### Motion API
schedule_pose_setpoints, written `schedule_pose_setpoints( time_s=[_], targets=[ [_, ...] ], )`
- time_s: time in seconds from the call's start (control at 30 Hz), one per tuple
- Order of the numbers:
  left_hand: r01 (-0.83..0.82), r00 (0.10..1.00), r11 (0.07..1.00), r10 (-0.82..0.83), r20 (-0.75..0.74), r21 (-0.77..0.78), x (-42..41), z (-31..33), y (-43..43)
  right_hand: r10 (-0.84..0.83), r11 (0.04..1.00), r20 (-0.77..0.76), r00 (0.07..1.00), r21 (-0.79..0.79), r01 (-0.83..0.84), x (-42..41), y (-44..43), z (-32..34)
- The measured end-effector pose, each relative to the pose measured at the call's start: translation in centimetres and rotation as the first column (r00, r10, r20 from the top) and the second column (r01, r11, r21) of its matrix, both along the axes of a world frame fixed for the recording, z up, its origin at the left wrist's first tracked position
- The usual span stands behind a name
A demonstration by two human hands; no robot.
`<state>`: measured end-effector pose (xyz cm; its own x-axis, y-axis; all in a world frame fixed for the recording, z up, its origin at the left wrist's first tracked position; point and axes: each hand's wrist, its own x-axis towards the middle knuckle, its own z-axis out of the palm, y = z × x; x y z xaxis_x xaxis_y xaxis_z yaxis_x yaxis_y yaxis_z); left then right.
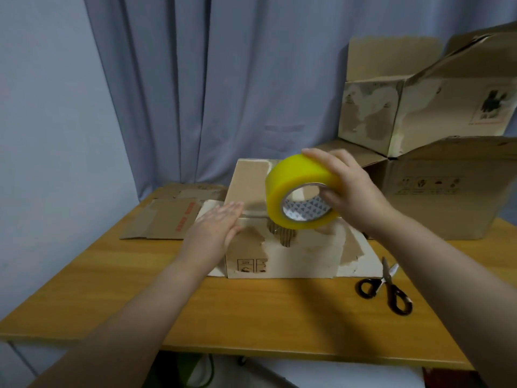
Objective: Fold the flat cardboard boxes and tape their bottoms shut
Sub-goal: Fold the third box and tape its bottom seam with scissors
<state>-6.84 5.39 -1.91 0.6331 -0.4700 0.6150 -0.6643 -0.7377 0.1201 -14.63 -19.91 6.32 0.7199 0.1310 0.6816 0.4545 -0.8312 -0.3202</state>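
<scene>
The small cardboard box (296,259) sits at the middle of the wooden table (195,303), its near face turned toward the person; its pale outer skin is worn and torn away in patches, baring brown paper and, near the top middle, a strip of corrugated ribs; small printed handling symbols show at the lower left of that face; one flap (246,183) stands upright at the back, and other flaps splay outward at the left and right sides. The left hand (215,225) lies flat on the box's upper left edge, fingers straight and together, grasping nothing. The right hand (355,191) grasps a roll of yellow tape (293,180), fingers curled over the outer band and thumb at the rim of the core; the roll is tilted over the top of the box, its lower edge close to the torn patch. Black-handled scissors (386,289) lie on the table to the right of the box; a flat cardboard sheet (167,217) lies at the far left; two larger opened boxes (436,186) are stacked on the right.
</scene>
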Motion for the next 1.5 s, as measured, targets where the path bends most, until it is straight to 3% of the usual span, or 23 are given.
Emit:
schedule_pose_setpoints(
  time_s=[0.13,0.2,0.27,0.47,0.6,0.73,0.87,1.1,1.2,1.4,1.5],
  targets=[
    [-0.053,0.999,0.998,0.053,0.011,0.025,-0.3,0.3,-0.1,-0.137,0.935,0.223,0.965,-0.293,0.2,-1.4,-2.5,4.0],
    [-0.074,0.997,0.997,0.073,0.014,0.039,-0.7,0.5,-0.4,-0.195,0.807,0.284,0.939,-0.497,0.318,-1.8,-4.5,4.0],
    [-0.08,0.997,0.994,0.078,0.028,0.072,-0.9,0.8,-0.7,-0.253,0.724,0.252,0.934,-0.591,0.356,-1.8,-5.7,2.8],
    [-0.096,0.993,0.97,0.11,-0.048,0.223,-1.5,1.2,-0.8,-0.314,0.755,0.234,0.92,-0.526,0.392,-1.9,-5.4,2.1],
    [-0.196,0.975,0.944,0.217,-0.052,0.265,-2.4,1.8,-2.3,-0.346,0.759,0.22,0.912,-0.505,0.41,-2.1,-4.8,1.9],
    [-0.059,0.993,0.966,0.082,-0.082,0.251,-3.8,1.6,-7.0,-0.339,0.749,0.203,0.919,-0.533,0.394,-2.5,-3.9,2.3],
    [-0.039,0.999,0.972,0.045,-0.02,0.232,-4.0,1.1,-10.3,-0.343,0.689,0.194,0.919,-0.613,0.387,-2.7,-3.1,2.3],
    [-0.046,0.997,0.987,0.036,0.062,0.153,-3.3,0.9,-6.4,-0.299,0.614,0.177,0.938,-0.717,0.331,-2.6,-1.0,3.7],
    [-0.052,0.999,0.986,0.05,0.02,0.158,-3.6,1.2,-5.1,-0.24,0.546,0.136,0.961,-0.8,0.249,-2.4,-0.1,4.6],
    [-0.048,0.993,0.977,0.07,-0.095,0.21,-3.7,1.5,-5.4,-0.244,0.53,0.019,0.97,-0.834,0.15,-3.2,-2.6,5.8],
    [-0.054,0.99,0.973,0.082,-0.114,0.226,-3.5,1.5,-5.5,-0.341,0.41,0.014,0.94,-0.898,0.162,-4.2,-4.4,5.0]
  ],
)
